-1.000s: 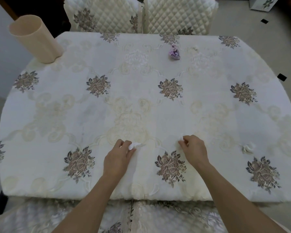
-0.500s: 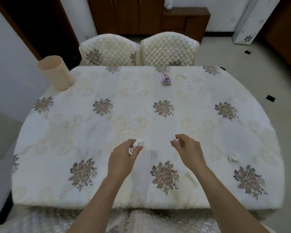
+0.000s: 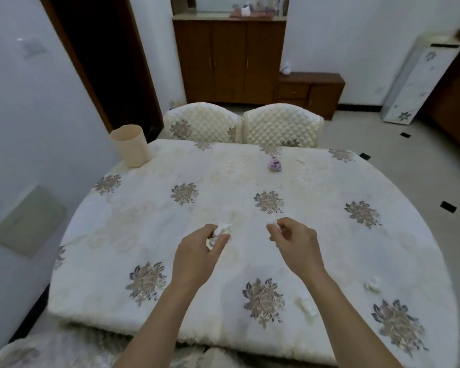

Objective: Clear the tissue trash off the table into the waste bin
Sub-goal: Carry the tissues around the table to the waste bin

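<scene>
My left hand [image 3: 197, 254] hovers over the middle of the table [image 3: 149, 208], its fingers pinched on a crumpled white tissue [image 3: 222, 231]. To its right, my right hand [image 3: 295, 244] pinches a smaller white tissue scrap [image 3: 272, 222] at its fingertips. A beige waste bin [image 3: 130, 145] stands upright on the table's far left corner. Another white tissue wad [image 3: 371, 285] lies near the right front edge, and a further white piece [image 3: 307, 305] lies beside my right forearm. A purple crumpled wad [image 3: 274, 163] sits at the far middle.
Two quilted cream chairs [image 3: 241, 123] stand at the table's far side. A wooden cabinet [image 3: 229, 59] lines the back wall, with a dark doorway [image 3: 101, 62] to the left. Part of a chair back [image 3: 64, 346] shows below the near edge.
Both hands have lifted off the tablecloth with their tissues pinched. The camera has tilted up, so the bin, chairs and back wall now show further down the view.
</scene>
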A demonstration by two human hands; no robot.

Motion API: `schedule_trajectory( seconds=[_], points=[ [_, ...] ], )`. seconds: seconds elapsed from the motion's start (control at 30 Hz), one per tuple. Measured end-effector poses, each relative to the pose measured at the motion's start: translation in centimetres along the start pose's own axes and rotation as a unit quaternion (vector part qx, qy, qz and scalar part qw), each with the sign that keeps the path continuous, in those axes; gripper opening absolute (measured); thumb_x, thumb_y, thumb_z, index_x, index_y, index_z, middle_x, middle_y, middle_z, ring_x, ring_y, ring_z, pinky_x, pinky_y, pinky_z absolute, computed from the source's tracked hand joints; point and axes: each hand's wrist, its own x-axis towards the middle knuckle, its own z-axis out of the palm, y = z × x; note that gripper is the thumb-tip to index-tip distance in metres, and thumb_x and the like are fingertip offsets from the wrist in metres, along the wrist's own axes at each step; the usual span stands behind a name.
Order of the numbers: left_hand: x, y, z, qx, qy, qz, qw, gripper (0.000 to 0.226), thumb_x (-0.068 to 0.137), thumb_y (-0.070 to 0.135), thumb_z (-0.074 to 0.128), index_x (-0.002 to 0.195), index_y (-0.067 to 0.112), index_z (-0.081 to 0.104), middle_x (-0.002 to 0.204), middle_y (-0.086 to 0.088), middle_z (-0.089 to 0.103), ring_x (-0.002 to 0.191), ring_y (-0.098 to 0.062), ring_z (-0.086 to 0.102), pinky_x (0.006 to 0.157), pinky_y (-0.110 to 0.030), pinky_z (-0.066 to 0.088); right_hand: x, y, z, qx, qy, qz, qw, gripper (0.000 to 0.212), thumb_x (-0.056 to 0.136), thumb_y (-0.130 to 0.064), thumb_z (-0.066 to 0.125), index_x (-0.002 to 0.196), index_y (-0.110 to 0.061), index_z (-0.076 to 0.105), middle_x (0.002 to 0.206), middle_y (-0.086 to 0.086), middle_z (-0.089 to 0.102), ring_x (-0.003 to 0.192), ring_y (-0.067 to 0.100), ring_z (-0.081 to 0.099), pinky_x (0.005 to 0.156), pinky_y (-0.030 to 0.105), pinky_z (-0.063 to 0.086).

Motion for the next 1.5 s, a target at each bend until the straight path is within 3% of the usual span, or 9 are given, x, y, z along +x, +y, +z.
schedule_trajectory(
  seconds=[0.1,0.17,0.3,0.43,0.6,0.83,1.07,1.3,1.5],
  points=[
    [-1.3,-0.9,-1.8,0.006,0.031,-0.02,0.999,0.034,0.093,0.05,0.056,0.106,0.02,0.065,0.073,0.01,0.06,0.062,-0.005,0.059,0.058,-0.031,0.049,-0.2,-1.3,1.4,0.001,-0.025,-0.032,0.999,0.03,0.095,-0.039,0.061,0.076,-0.015,0.064,0.067,-0.007,0.07,0.067,0.01,0.067,0.067,0.041,0.057],
    [-2.5,-1.8,-3.5,0.01,0.052,-0.039,0.998,0.03,0.094,0.049,0.057,0.099,0.021,0.065,0.064,0.013,0.051,0.058,-0.001,0.051,0.053,-0.02,0.036,-0.2,-2.5,3.1,0.0,-0.05,-0.06,0.997,0.03,0.095,-0.039,0.06,0.073,-0.019,0.062,0.066,-0.004,0.069,0.068,0.013,0.067,0.066,0.042,0.056],
    [-6.4,-4.8,-7.5,0.023,0.108,-0.088,0.99,0.027,0.094,0.048,0.057,0.082,0.024,0.056,0.058,0.007,0.048,0.056,-0.01,0.049,0.056,-0.035,0.042,-1.1,-5.3,7.9,-0.005,-0.113,-0.112,0.987,0.03,0.095,-0.041,0.058,0.07,-0.024,0.059,0.064,-0.004,0.068,0.065,0.014,0.065,0.062,0.042,0.054],
    [-11.7,-8.4,-12.2,0.06,0.185,-0.15,0.969,0.029,0.095,0.049,0.055,0.089,0.02,0.058,0.061,0.012,0.046,0.057,-0.007,0.049,0.054,-0.022,0.035,-3.2,-9.3,13.9,0.011,-0.189,-0.174,0.966,0.033,0.094,-0.041,0.059,0.068,-0.02,0.056,0.06,-0.002,0.066,0.064,0.017,0.065,0.061,0.041,0.054],
    [-18.8,-12.0,-17.9,0.098,0.277,-0.24,0.925,0.02,0.094,0.045,0.057,0.095,0.027,0.065,0.065,0.012,0.054,0.065,-0.003,0.053,0.054,-0.019,0.033,-7.3,-15.7,20.9,0.028,-0.278,-0.25,0.927,0.031,0.093,-0.035,0.062,0.067,-0.02,0.055,0.058,-0.003,0.062,0.059,0.011,0.059,0.061,0.036,0.049],
    [-24.1,-16.9,-23.9,0.105,0.367,-0.299,0.875,0.024,0.093,0.04,0.061,0.073,0.035,0.049,0.058,0.011,0.048,0.056,-0.007,0.047,0.054,-0.029,0.037,-12.3,-22.8,29.0,0.025,-0.35,-0.336,0.874,0.033,0.093,-0.037,0.058,0.065,-0.02,0.052,0.057,0.0,0.059,0.059,0.017,0.058,0.06,0.037,0.049],
    [-23.2,-26.9,-29.9,0.073,0.369,-0.31,0.873,0.022,0.093,0.043,0.06,0.081,0.024,0.062,0.063,0.009,0.055,0.06,-0.009,0.051,0.056,-0.033,0.041,-13.9,-28.0,37.7,0.002,-0.346,-0.365,0.864,0.044,0.095,-0.037,0.057,0.057,-0.032,0.037,0.047,-0.004,0.038,0.048,0.014,0.039,0.05,0.034,0.035],
    [-17.7,-38.9,-39.7,0.074,0.304,-0.281,0.907,0.027,0.091,0.035,0.065,0.072,0.032,0.047,0.059,0.011,0.048,0.058,-0.005,0.047,0.052,-0.025,0.031,-13.9,-35.0,49.5,-0.036,-0.32,-0.34,0.883,0.044,0.096,-0.039,0.056,0.058,-0.031,0.036,0.046,-0.004,0.039,0.045,0.014,0.04,0.047,0.036,0.037],
    [-13.4,-45.8,-47.1,0.094,0.269,-0.244,0.927,0.019,0.092,0.036,0.064,0.08,0.022,0.058,0.062,0.01,0.051,0.062,-0.004,0.049,0.053,-0.019,0.03,-12.4,-40.3,56.3,-0.071,-0.309,-0.301,0.899,0.035,0.096,-0.041,0.054,0.065,-0.029,0.048,0.05,-0.002,0.047,0.047,0.014,0.048,0.047,0.037,0.041]
  ],
)
